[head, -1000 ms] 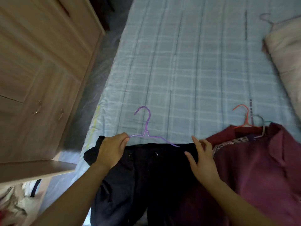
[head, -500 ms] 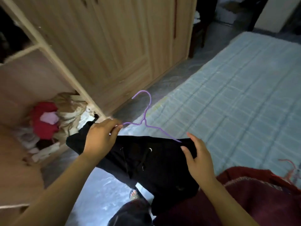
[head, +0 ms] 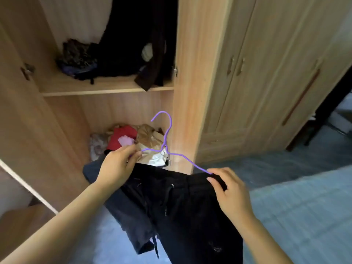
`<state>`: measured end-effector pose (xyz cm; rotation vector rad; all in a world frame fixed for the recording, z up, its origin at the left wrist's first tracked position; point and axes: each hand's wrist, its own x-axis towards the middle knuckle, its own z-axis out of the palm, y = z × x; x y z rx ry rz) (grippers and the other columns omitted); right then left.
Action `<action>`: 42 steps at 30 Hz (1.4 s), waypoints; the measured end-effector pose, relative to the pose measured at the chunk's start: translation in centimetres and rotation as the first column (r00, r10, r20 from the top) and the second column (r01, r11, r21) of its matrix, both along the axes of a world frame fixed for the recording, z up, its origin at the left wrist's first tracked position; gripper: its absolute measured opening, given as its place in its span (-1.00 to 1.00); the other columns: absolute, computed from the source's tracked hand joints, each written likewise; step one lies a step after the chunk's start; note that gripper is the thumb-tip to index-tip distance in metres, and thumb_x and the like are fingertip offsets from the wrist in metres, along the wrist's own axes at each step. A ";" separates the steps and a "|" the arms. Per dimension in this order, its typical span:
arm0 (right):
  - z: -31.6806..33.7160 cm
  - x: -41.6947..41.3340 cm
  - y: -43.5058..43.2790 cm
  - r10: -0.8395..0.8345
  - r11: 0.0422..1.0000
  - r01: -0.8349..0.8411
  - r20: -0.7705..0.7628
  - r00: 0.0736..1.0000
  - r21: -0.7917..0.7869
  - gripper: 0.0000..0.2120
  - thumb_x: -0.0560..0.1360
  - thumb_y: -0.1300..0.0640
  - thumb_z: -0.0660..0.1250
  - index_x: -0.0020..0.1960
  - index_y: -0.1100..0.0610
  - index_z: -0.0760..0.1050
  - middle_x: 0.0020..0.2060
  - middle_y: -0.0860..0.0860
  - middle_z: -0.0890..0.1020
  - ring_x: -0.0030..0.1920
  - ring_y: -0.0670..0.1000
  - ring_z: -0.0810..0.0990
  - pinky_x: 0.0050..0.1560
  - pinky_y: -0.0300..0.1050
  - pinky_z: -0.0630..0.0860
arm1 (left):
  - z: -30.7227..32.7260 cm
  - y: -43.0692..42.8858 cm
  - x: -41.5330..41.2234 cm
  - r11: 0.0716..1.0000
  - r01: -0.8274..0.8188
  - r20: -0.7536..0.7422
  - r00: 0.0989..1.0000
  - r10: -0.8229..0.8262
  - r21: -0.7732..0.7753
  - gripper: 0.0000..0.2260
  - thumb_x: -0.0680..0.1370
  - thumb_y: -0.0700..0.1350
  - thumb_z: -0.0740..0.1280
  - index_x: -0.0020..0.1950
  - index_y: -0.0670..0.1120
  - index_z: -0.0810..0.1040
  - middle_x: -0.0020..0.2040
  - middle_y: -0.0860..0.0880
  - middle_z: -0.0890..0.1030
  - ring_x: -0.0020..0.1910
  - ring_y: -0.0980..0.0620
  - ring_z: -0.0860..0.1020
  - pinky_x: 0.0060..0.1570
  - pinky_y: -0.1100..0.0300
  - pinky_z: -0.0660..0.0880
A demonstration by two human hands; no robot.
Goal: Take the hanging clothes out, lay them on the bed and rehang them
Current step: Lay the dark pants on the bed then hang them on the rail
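Black drawstring trousers [head: 177, 204] hang on a thin purple wire hanger [head: 167, 139] that I hold up in front of the open wardrobe [head: 190, 73]. My left hand [head: 117, 164] grips the hanger's left arm together with the waistband. My right hand [head: 228, 193] pinches the hanger's right end and the cloth there. The hook points up, level with the lower wardrobe compartment. The bed [head: 304, 216] with its pale blue checked cover lies at the lower right.
Dark clothes [head: 137, 35] hang in the upper compartment beside a dark bundle [head: 76, 58] on the shelf. A heap of red, beige and white clothes [head: 133, 141] fills the bottom compartment. The wardrobe's open door [head: 28, 130] stands at the left; shut doors [head: 257, 73] at the right.
I have turned from the bed to the open wardrobe, lifting the hanger with the black trousers off the bed. Both hands keep their hold on its ends.
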<state>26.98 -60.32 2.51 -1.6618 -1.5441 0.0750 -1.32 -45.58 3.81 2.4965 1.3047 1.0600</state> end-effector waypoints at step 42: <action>52.6 -7.1 71.9 -0.196 0.665 0.077 0.074 0.978 0.743 -0.90 0.52 0.07 0.30 -0.06 -0.13 0.55 -0.42 -0.12 0.49 -0.42 -0.04 0.49 -0.44 -0.15 0.40 | 45.5 66.8 -3.8 0.805 -0.267 0.331 0.939 0.093 0.530 -0.41 0.55 0.21 0.13 0.51 0.24 -0.07 0.54 0.07 -0.24 0.52 0.00 -0.08 0.38 0.09 0.21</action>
